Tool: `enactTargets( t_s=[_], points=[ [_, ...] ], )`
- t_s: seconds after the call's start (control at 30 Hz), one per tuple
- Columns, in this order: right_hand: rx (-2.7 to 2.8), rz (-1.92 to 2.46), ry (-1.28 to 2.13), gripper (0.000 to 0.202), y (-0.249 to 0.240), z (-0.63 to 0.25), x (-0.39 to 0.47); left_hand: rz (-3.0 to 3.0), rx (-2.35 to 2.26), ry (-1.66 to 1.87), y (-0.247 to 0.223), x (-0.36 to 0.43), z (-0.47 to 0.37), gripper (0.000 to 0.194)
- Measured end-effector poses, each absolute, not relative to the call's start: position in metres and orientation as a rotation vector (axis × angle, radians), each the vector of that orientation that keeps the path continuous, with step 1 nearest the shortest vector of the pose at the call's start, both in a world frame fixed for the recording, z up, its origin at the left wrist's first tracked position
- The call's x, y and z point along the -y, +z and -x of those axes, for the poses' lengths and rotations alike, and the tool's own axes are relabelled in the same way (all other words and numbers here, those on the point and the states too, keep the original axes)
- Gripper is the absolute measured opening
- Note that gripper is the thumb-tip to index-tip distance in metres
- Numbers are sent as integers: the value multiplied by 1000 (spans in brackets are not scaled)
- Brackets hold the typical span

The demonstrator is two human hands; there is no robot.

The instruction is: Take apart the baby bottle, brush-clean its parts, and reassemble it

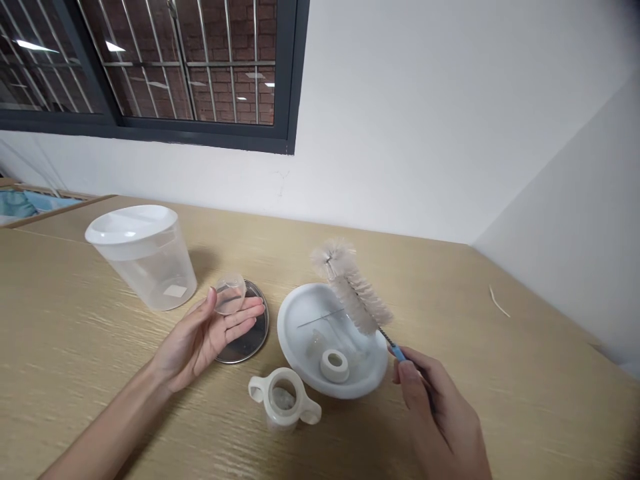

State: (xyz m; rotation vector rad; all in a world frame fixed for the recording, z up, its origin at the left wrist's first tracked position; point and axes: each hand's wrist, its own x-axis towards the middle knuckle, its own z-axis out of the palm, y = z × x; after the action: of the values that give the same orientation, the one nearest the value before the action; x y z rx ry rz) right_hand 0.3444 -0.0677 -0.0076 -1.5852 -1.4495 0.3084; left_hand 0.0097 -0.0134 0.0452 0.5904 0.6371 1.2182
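My left hand (205, 337) holds a small clear plastic cap (231, 295) between thumb and fingers, over a round metal tray (250, 340). In my right hand (440, 403) is the blue handle of a bottle brush (357, 297), its white bristles tilted up and left over a white bowl (285, 327). Inside the bowl lie a white ring (335, 366), a thin wire-like brush (320, 318) and some clear pieces hard to make out. A two-handled baby bottle (283, 400) stands in front of the bowl with its top off and something whitish inside.
A clear plastic pitcher (150, 263) with a white lid stands at the back left of the wooden table (440, 287). A thin pale strip (499, 301) lies at the right. The wall and a barred window (200, 60) rise behind.
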Motion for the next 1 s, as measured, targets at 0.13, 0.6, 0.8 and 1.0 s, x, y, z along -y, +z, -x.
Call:
enactTargets(
  t_s=[0.13,0.6,0.8,1.0],
  points=[
    [1412,1595,325,46,-5,-338,70,-591,-635,1218,44,14,-9,33],
    [1333,1626,331,45,0,-326,74,-616,-648,1221,43,13,-8,36],
    [1336,1615,373,46,-4,-335,72,-737,-682,1255,43,16,-8,34],
    [1443,1585,321,44,-11,-348,67,-892,-747,1271,46,18,-12,33]
  ],
)
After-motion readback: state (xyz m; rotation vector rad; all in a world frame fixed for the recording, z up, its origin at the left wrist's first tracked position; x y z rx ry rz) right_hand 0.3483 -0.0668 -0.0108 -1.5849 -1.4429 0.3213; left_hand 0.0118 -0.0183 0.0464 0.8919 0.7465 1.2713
